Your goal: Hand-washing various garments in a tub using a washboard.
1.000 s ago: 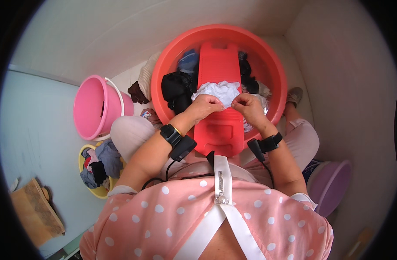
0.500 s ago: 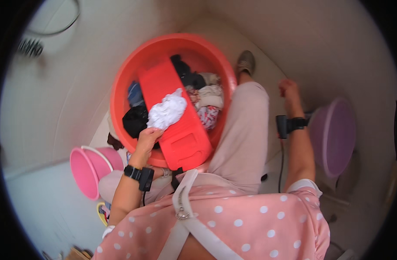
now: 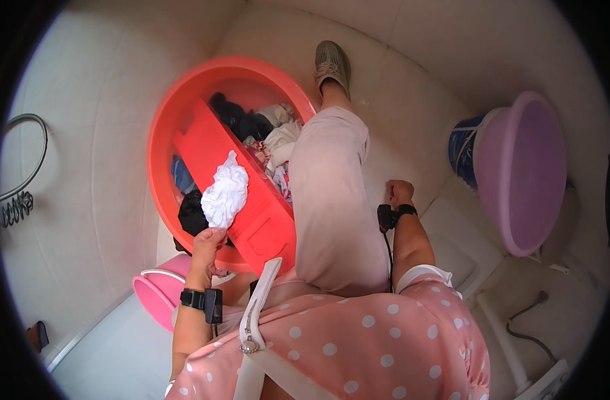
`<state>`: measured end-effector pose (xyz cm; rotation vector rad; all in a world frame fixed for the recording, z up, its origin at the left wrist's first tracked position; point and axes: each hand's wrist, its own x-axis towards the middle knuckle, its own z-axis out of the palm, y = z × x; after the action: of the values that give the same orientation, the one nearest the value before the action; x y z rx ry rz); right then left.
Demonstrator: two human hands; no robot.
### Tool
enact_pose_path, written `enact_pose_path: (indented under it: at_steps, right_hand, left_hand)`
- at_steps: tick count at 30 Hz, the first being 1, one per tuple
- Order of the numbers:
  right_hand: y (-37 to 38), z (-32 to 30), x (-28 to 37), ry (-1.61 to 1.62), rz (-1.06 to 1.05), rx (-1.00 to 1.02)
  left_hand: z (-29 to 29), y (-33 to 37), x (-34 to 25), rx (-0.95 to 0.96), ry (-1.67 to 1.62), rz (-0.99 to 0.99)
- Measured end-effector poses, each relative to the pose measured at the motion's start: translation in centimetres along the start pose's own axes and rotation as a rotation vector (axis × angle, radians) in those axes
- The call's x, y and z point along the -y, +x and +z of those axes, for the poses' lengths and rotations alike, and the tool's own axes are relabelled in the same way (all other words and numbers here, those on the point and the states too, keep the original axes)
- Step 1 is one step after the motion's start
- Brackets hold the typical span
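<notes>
A bunched white cloth (image 3: 225, 192) lies on a red washboard (image 3: 205, 133) that slants across a round red tub (image 3: 164, 107). The fingers of my left hand (image 3: 208, 243) pinch the cloth's near end, at the board's left edge. Wet clothes fill the tub on both sides of the board, with a black garment (image 3: 195, 212) beside my left hand and pale and dark garments (image 3: 282, 140) to the right. My right hand (image 3: 401, 192) is closed in a fist, held right of my knee and away from the tub. Whatever its fingers might enclose is hidden.
A pink bucket (image 3: 160, 293) lies tilted at my left. On the right, a large purple basin (image 3: 530, 173) leans on its side against a blue bucket (image 3: 464, 150). My right leg (image 3: 332, 200) borders the tub. A coiled hose (image 3: 17, 208) hangs at the far left.
My view has shifted, so the tub appears further left and the purple basin shows more fully. My right hand has come lower and closer to my body. My left hand still pinches the white cloth.
</notes>
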<state>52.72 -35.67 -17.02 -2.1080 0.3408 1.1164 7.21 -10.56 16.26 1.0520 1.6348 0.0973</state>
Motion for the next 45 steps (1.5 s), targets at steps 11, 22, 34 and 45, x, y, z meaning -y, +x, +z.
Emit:
enact_pose_path:
  at_steps: [11,22,34,45]
  right_hand:
    - [-4.6,-3.9,1.5,-0.747,-0.080,-0.290]
    - [-6.7,-9.0,5.2,-0.660,-0.212,-0.280]
    - [-36.2,7.0,37.7,-0.625,-1.002,0.440]
    - [-30.5,36.9,15.6,-1.075,-1.769,0.672]
  left_hand:
    - [1.6,1.5,-0.5,0.024,-0.011,-0.031]
    - [-0.7,4.3,4.1,-0.131,-0.093,0.049]
    - [-5.7,11.7,8.9,-0.294,-0.810,-0.003]
    - [-3.0,14.5,6.9,-0.573,-0.293,0.403]
